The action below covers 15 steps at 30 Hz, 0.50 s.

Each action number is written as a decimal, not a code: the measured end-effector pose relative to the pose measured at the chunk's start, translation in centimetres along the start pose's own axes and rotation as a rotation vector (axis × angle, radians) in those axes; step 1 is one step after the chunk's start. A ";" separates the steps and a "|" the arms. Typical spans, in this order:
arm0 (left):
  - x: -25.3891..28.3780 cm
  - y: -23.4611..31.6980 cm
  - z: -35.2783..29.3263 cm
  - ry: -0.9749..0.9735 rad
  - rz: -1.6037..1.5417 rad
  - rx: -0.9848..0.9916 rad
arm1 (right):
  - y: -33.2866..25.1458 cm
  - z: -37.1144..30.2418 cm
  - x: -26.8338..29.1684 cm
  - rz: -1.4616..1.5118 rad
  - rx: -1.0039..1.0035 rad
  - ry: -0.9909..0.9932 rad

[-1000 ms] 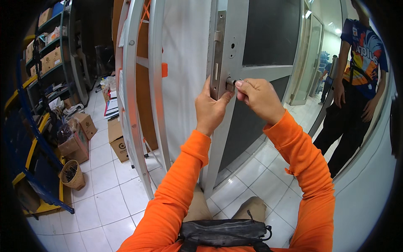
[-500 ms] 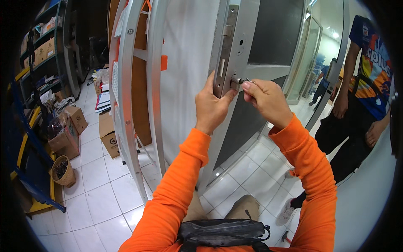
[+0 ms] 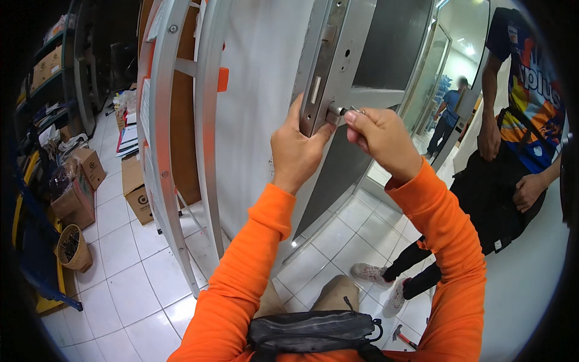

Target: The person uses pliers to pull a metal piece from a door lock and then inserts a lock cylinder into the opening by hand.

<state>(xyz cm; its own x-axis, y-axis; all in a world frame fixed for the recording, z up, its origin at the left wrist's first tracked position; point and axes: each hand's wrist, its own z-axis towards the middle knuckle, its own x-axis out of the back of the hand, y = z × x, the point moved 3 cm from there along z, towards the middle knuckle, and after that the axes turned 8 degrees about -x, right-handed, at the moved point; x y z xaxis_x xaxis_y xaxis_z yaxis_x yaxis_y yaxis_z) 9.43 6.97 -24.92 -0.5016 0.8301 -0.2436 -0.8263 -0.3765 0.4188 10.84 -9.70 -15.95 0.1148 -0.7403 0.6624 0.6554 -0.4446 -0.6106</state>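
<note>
A metal mortise lock (image 3: 315, 90) is set in the edge of the grey metal-framed door (image 3: 356, 75), with a lock cylinder (image 3: 333, 111) sticking out of the side face. My left hand (image 3: 295, 149) is closed round the door edge at the lock's lower end. Its thumb touches the cylinder's underside, and its other fingers are partly hidden behind the edge. Between the thumb and fingers of my right hand (image 3: 386, 136) is a key (image 3: 345, 111), in line with the cylinder. Most of the key is covered by my fingers.
An aluminium ladder (image 3: 210, 120) stands left of the door. Cardboard boxes (image 3: 137, 187) and a wicker basket (image 3: 75, 247) are on the tiled floor. At right a person (image 3: 525, 108) stands close by. A hammer (image 3: 404, 338) lies near my legs; a black waist bag (image 3: 310, 332) is at my front.
The whole view has shifted a little, and the lock sits slightly lower left. Both hands keep their grip. The nearby person's feet have shifted, and a person beyond the glass shows more fully.
</note>
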 end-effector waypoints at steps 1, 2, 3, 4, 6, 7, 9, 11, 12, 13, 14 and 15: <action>0.1 0.2 0.0 -0.003 -0.003 0.010 | 0.5 0.1 -0.1 0.095 -0.086 -0.048; 0.1 0.3 0.1 -0.033 -0.009 0.030 | 0.8 -0.1 -0.1 0.094 -0.096 -0.051; 0.2 0.4 0.3 -0.061 -0.011 0.042 | 0.6 -0.3 -0.1 0.047 -0.065 -0.029; 0.3 0.2 0.3 -0.060 -0.009 0.043 | 0.5 -0.3 -0.1 0.000 -0.034 -0.008; 0.0 -0.1 0.1 -0.017 -0.072 0.000 | 0.2 -0.5 -0.3 -0.045 0.030 0.045; -0.1 -0.2 0.1 -0.015 -0.074 0.001 | 0.0 -0.5 -0.3 -0.090 0.096 0.099; -0.1 -0.2 0.1 0.000 -0.058 -0.011 | -0.1 -0.1 -0.1 0.089 -0.073 -0.012; 0.2 0.0 0.2 -0.024 -0.065 0.035 | 0.7 0.1 -0.4 0.272 -0.245 -0.125; 0.2 0.2 0.4 -0.048 -0.078 0.073 | 0.7 0.2 0.0 0.098 -0.073 -0.037; 0.1 0.2 0.5 -0.047 -0.080 0.071 | 0.5 0.2 0.3 -0.077 0.098 0.050; -0.1 0.2 0.4 -0.047 -0.077 0.039 | 0.3 0.0 0.6 -0.080 0.100 0.051; -0.1 0.2 0.4 -0.043 -0.070 0.010 | 0.4 -0.2 0.5 -0.043 0.035 0.007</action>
<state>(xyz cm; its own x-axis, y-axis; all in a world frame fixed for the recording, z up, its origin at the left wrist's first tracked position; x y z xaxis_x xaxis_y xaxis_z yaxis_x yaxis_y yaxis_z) 9.43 6.96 -24.47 -0.4311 0.8712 -0.2347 -0.8562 -0.3129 0.4111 11.03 -10.39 -15.94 0.0807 -0.7247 0.6843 0.6852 -0.4583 -0.5661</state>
